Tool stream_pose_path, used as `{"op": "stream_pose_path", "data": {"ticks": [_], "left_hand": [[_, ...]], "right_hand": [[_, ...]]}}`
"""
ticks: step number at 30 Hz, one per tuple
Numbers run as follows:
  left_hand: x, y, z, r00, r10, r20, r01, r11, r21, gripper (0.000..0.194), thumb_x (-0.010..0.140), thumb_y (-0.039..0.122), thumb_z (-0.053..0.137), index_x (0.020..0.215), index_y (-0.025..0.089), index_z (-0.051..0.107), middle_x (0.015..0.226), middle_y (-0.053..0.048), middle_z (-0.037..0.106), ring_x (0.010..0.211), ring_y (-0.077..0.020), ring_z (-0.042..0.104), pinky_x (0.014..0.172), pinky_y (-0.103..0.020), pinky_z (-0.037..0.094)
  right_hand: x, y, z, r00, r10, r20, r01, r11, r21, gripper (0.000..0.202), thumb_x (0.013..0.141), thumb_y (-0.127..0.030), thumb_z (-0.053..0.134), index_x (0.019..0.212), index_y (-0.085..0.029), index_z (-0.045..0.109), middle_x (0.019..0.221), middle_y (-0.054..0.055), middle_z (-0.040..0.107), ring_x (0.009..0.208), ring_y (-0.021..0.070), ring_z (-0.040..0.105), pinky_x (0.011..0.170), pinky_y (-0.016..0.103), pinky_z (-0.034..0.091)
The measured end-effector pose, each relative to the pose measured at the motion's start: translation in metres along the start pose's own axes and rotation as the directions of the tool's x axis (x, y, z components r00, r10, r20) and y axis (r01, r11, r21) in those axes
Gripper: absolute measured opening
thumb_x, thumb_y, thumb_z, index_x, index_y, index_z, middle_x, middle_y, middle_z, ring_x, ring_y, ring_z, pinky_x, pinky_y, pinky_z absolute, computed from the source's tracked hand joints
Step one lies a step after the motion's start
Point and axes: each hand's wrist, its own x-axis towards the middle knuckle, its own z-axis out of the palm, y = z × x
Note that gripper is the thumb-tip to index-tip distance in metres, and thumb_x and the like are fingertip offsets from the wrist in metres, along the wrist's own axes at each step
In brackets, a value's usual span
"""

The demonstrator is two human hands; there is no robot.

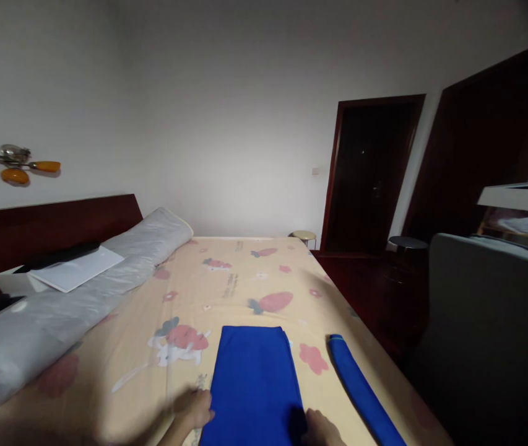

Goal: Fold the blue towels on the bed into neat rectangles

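Observation:
A blue cloth, folded into a flat rectangle, lies on the patterned bed sheet in front of me. My left hand grips its left edge with curled fingers. At the opposite edge, my right hand has its fingers closed on the cloth, and the bottom of the view cuts part of that hand off. To the right lies a second blue cloth, in a long narrow roll or fold, which neither hand touches. The near end of both cloths is out of view.
A long grey wrapped bolster runs along the wooden headboard. On it rests a white sheet or folder. Right of the bed stand a grey chair back and a dark round stool. A pale stool stands beyond the bed.

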Motion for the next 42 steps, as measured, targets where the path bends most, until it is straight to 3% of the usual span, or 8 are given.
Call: {"op": "stream_pose_path", "data": {"ticks": [4, 7, 15, 18, 22, 32, 42], "left_hand": [[0.001, -0.018, 0.013, 0.982, -0.163, 0.097, 0.168, 0.985, -0.042, 0.03, 0.056, 0.035, 0.074, 0.046, 0.019, 0.051, 0.064, -0.007, 0.068, 0.067, -0.0284, 0.067, 0.065, -0.039, 0.048], [0.005, -0.022, 0.019, 0.96, -0.2, 0.195, 0.232, 0.96, -0.156, 0.04, 0.051, 0.034, 0.078, 0.039, 0.02, 0.043, 0.049, -0.001, 0.059, 0.054, -0.0218, 0.062, 0.059, -0.035, 0.047], [0.012, -0.019, 0.031, 0.966, -0.123, 0.226, 0.171, 0.964, -0.205, 0.044, 0.039, 0.037, 0.082, 0.039, 0.021, 0.041, 0.041, 0.004, 0.05, 0.049, -0.0188, 0.056, 0.056, -0.035, 0.046], [0.013, -0.022, 0.032, 0.966, -0.118, 0.228, 0.167, 0.964, -0.209, 0.046, 0.037, 0.038, 0.082, 0.04, 0.022, 0.039, 0.039, 0.004, 0.049, 0.048, -0.019, 0.055, 0.055, -0.036, 0.044], [0.014, -0.025, 0.031, 0.968, -0.108, 0.227, 0.158, 0.964, -0.214, 0.043, 0.037, 0.038, 0.08, 0.04, 0.022, 0.041, 0.039, 0.004, 0.048, 0.049, -0.0191, 0.055, 0.056, -0.035, 0.043], [0.012, -0.027, 0.026, 0.957, -0.102, 0.27, 0.16, 0.966, -0.202, 0.042, 0.034, 0.042, 0.08, 0.034, 0.021, 0.043, 0.038, 0.003, 0.048, 0.046, -0.0162, 0.05, 0.055, -0.034, 0.042], [0.001, -0.024, 0.016, 0.95, -0.107, 0.292, 0.166, 0.968, -0.187, 0.039, 0.041, 0.039, 0.08, 0.039, 0.02, 0.045, 0.044, 0.003, 0.052, 0.053, -0.0198, 0.055, 0.056, -0.033, 0.043]], "right_hand": [[0.001, 0.003, 0.004, 1.0, 0.008, 0.023, -0.008, 1.0, -0.005, 0.045, 0.057, -0.007, 0.06, 0.101, -0.017, 0.066, 0.106, 0.015, 0.069, 0.1, 0.0314, 0.066, 0.077, 0.036, 0.053], [0.002, 0.002, 0.006, 1.0, 0.007, 0.023, -0.007, 1.0, 0.008, 0.046, 0.058, -0.004, 0.056, 0.1, -0.018, 0.067, 0.102, 0.014, 0.071, 0.096, 0.0307, 0.068, 0.076, 0.037, 0.054], [0.002, 0.0, 0.009, 1.0, 0.013, 0.02, -0.013, 0.999, 0.044, 0.047, 0.055, -0.004, 0.058, 0.097, -0.022, 0.067, 0.105, 0.012, 0.07, 0.1, 0.032, 0.066, 0.082, 0.041, 0.054], [0.002, 0.0, 0.008, 0.999, 0.014, 0.038, -0.016, 0.998, 0.064, 0.044, 0.053, -0.006, 0.059, 0.094, -0.021, 0.068, 0.1, 0.012, 0.071, 0.092, 0.032, 0.069, 0.073, 0.039, 0.055], [0.004, 0.002, 0.005, 0.998, 0.011, 0.059, -0.017, 0.995, 0.1, 0.038, 0.051, -0.009, 0.062, 0.087, -0.019, 0.068, 0.092, 0.012, 0.072, 0.08, 0.0314, 0.071, 0.063, 0.037, 0.055], [0.002, 0.004, 0.011, 0.995, -0.008, 0.101, -0.006, 0.991, 0.13, 0.036, 0.048, -0.009, 0.063, 0.082, -0.022, 0.068, 0.082, 0.008, 0.074, 0.079, 0.0333, 0.07, 0.062, 0.042, 0.055], [0.007, 0.011, 0.003, 0.999, -0.036, 0.011, 0.034, 0.99, 0.135, 0.023, 0.047, -0.01, 0.064, 0.068, -0.02, 0.066, 0.066, 0.006, 0.071, 0.067, 0.0314, 0.07, 0.056, 0.036, 0.054]]}}
